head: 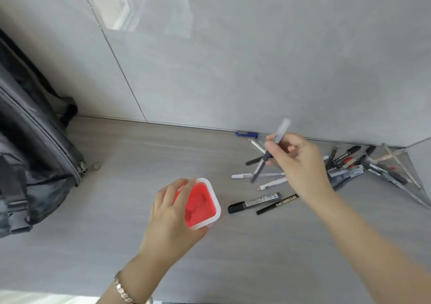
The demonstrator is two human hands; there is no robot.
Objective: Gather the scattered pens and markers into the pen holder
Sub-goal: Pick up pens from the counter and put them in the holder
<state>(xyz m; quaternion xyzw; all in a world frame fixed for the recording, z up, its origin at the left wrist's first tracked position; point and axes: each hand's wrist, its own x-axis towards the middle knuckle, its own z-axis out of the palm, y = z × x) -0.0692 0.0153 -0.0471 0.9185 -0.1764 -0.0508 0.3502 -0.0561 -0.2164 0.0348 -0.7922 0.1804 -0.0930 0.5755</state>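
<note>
Head view: right hand point(300, 163) fingers pinch pen point(270, 154) mid-barrel, frame centre-right; light, stiff, slippery. Left hand point(172, 215) clasps pen holder point(215, 201).

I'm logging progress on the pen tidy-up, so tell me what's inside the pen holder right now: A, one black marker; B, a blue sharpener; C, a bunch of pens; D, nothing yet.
D: the holder shows only its bare red bottom, steadied by the left hand, while the right hand holds a pen in the air, not yet over it.
</note>
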